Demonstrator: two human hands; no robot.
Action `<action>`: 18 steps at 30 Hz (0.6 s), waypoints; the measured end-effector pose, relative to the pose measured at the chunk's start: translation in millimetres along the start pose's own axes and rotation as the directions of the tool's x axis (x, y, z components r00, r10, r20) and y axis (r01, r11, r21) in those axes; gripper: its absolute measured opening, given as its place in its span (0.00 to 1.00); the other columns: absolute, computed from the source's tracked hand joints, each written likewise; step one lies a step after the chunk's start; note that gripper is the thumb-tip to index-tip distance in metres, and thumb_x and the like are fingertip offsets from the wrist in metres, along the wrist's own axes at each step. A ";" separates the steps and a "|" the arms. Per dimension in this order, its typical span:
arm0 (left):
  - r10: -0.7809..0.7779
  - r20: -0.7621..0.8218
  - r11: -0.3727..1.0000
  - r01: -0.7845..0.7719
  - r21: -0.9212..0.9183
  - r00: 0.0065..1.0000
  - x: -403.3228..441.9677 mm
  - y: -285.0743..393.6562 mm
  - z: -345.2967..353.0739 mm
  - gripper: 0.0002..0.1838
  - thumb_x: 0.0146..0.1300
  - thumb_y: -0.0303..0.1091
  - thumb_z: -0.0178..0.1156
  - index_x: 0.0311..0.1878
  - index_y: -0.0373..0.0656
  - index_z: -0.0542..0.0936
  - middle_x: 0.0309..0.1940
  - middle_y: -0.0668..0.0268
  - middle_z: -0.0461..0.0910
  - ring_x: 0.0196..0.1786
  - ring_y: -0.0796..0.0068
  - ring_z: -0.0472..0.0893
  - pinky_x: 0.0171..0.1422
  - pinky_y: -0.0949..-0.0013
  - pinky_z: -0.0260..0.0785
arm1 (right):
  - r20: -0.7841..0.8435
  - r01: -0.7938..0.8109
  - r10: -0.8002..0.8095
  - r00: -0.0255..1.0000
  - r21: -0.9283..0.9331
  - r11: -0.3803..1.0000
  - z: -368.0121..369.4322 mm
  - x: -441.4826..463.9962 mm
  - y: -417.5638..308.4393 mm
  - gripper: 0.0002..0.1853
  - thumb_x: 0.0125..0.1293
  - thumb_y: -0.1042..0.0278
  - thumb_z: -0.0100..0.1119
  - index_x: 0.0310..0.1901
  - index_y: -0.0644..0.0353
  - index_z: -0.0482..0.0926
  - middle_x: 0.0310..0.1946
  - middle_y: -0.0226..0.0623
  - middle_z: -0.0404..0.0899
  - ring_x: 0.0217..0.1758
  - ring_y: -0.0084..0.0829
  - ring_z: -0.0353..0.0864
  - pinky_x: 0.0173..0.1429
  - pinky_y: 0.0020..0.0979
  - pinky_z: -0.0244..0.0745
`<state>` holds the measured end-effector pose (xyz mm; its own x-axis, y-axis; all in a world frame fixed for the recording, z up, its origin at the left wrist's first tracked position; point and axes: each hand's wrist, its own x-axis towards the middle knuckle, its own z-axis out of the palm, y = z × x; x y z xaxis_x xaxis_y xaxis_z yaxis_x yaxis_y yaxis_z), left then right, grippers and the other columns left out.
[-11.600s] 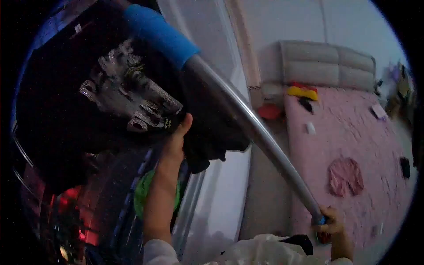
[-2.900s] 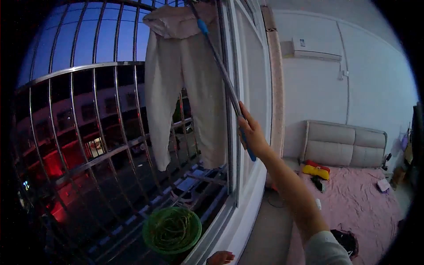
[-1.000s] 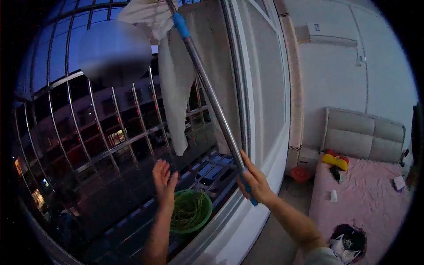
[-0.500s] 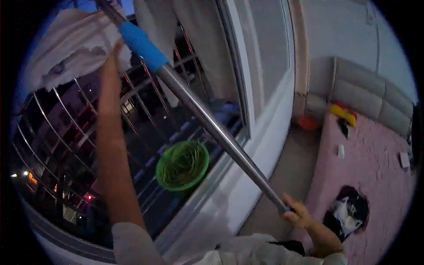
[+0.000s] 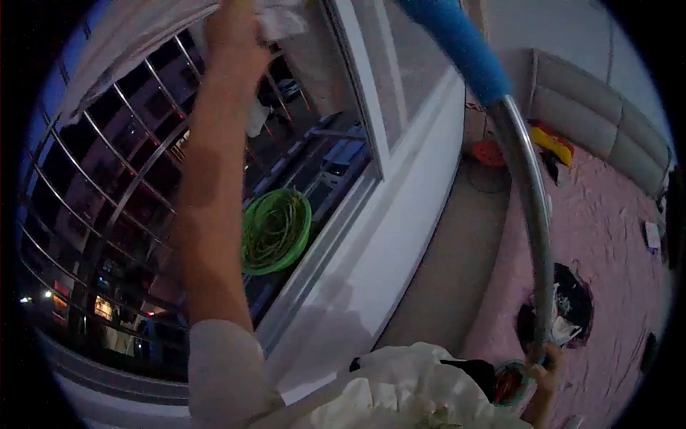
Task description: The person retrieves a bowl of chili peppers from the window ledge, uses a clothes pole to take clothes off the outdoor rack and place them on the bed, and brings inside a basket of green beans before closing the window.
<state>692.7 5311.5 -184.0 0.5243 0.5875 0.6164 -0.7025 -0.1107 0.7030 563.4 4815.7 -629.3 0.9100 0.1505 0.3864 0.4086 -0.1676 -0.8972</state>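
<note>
Left hand (image 5: 238, 41) high at the pale garment (image 5: 132, 50), right hand (image 5: 544, 368) low on the pole (image 5: 530, 186)

The pink-covered bed (image 5: 618, 222) is filling much of the right side, its padded headboard (image 5: 579, 93) standing at the far end. Opposite, the window grille (image 5: 163, 91) is curving across a dark view with small lights, and a white wall (image 5: 407, 200) is running between the two.

The pale garment is hanging at the upper left, partly out of view, its lower edge slanting down leftward. The pole is rising steeply from the right hand and leaning left, its blue sleeve (image 5: 461, 53) passing out of sight at the top — whether the far end is meeting any cloth is not showing. The garment is lying up and to the left of that lower grip, well apart from it, and the left hand is much nearer, apparently touching the cloth. Its fingers are blurring and partly cut off, so I cannot tell whether they are pinching it — the right hand's are wrapping round the pole's lower end.

A green basin (image 5: 305, 222) is holding coiled cord (image 5: 271, 229) outside the sill (image 5: 333, 239), a dark bundle (image 5: 572, 289) is lying on the bed, a red basket (image 5: 489, 151) is sitting beside it, and a small white box (image 5: 652, 236) is resting near its right edge
</note>
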 end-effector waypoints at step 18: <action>-0.868 0.452 0.384 0.854 0.351 0.205 -374.1 -314.9 263.5 0.33 0.55 0.61 0.52 0.50 0.39 0.69 0.34 0.59 0.73 0.29 0.65 0.73 0.28 0.60 0.65 | -0.487 -0.964 0.835 0.257 -0.069 0.257 -87.1 -187.0 -131.6 0.18 0.63 0.64 0.51 0.51 0.65 0.70 0.42 0.39 0.74 0.45 0.32 0.70 0.49 0.28 0.66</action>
<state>844.6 4915.3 -542.5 0.9348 -0.1456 -0.3239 0.3468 0.1783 0.9208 345.6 4724.7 -564.9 0.6093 -0.5755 -0.5454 -0.7676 -0.2556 -0.5878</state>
